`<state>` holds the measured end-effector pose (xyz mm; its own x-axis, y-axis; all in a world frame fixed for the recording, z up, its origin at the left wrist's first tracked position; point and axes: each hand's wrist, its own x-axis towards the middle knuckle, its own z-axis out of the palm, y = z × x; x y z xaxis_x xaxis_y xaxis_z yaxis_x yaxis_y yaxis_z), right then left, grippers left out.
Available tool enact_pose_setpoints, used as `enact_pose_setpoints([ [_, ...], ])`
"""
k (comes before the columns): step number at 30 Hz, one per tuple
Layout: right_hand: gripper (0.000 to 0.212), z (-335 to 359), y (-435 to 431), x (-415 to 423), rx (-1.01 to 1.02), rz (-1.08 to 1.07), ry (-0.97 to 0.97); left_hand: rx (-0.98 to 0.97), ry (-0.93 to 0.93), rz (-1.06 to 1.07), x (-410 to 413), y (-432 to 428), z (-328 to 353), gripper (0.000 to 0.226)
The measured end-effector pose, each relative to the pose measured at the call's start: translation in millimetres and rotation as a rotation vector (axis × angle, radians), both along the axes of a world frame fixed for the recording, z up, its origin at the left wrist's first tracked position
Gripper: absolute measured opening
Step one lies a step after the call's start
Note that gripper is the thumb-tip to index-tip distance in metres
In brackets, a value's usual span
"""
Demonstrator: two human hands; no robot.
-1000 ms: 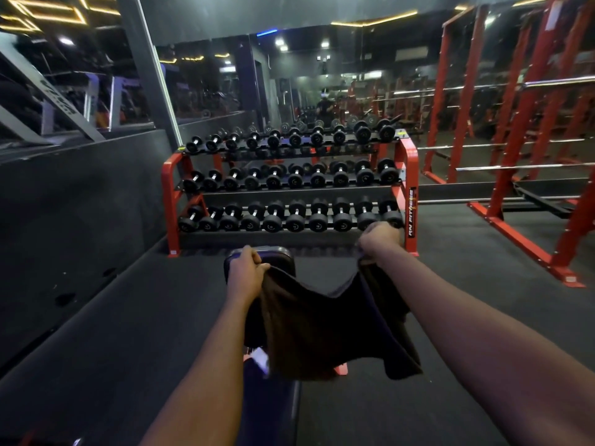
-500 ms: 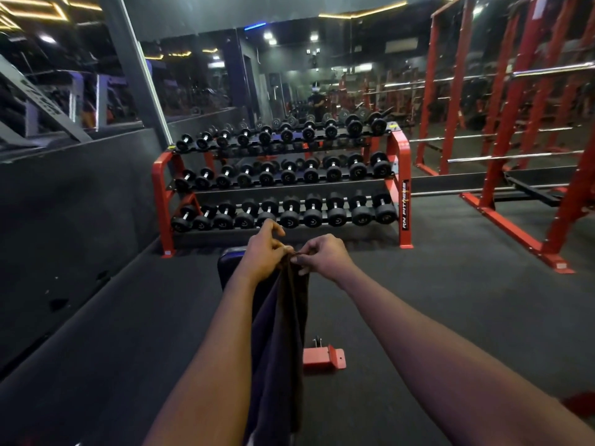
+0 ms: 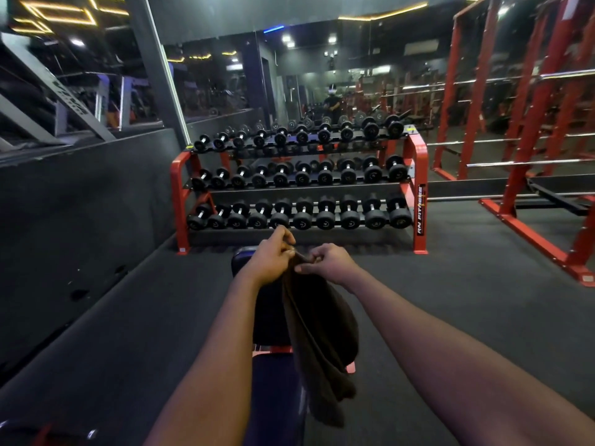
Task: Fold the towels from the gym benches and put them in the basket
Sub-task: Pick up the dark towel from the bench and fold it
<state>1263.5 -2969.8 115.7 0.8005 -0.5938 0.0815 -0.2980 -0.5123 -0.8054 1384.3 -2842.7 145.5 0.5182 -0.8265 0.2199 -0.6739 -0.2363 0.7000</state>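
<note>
A dark brown towel (image 3: 322,336) hangs folded in half lengthwise in front of me, over a dark blue padded gym bench (image 3: 273,320). My left hand (image 3: 269,260) pinches the towel's top corners. My right hand (image 3: 328,263) pinches the same top edge just beside it, so both hands meet at the top. The towel's lower end droops past the bench seat. No basket is in view.
A red three-tier dumbbell rack (image 3: 302,188) stands right behind the bench. Red squat racks (image 3: 531,140) with barbells fill the right side. A grey raised platform and mirrored wall (image 3: 80,194) run along the left. Dark rubber floor (image 3: 450,300) lies around the bench.
One second ago my hands held the towel spread wide; they came together, doubling it over. Since half a second ago the hands stay joined and the towel hangs a little fuller.
</note>
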Motion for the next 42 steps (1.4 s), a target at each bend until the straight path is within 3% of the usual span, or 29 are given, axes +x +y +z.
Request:
enact_pose_setpoints([
  [4,0.031,-14,-8,-15,-0.041,0.101,0.259,-0.071,-0.118,0.156,1,-3,4,0.025],
  [7,0.048,-32,-14,-23,-0.136,0.046,0.427,-0.222,-0.235,0.31,3,-7,8,0.039],
  [13,0.04,-50,-12,-47,-0.096,0.205,0.621,-0.442,-0.277,0.574,-1,-7,17,0.034],
  [18,0.061,-74,-20,-61,-0.13,0.14,0.86,-0.498,-0.323,0.769,9,3,21,0.029],
  [21,0.062,-84,-26,-69,-0.137,-0.079,0.798,-0.45,-0.331,0.837,17,14,16,0.028],
  [24,0.048,-77,-28,-74,-0.033,-0.33,0.609,-0.327,-0.32,0.907,19,26,5,0.024],
  [30,0.049,-50,-41,-61,0.059,-0.804,0.261,-0.154,-0.282,0.989,25,45,-37,0.039],
  [34,0.027,-39,-52,-63,0.116,-0.852,0.217,-0.141,-0.299,0.997,26,49,-49,0.034],
  [42,0.026,-33,-46,-48,0.187,-0.994,0.291,-0.249,-0.39,0.896,13,35,-47,0.031],
])
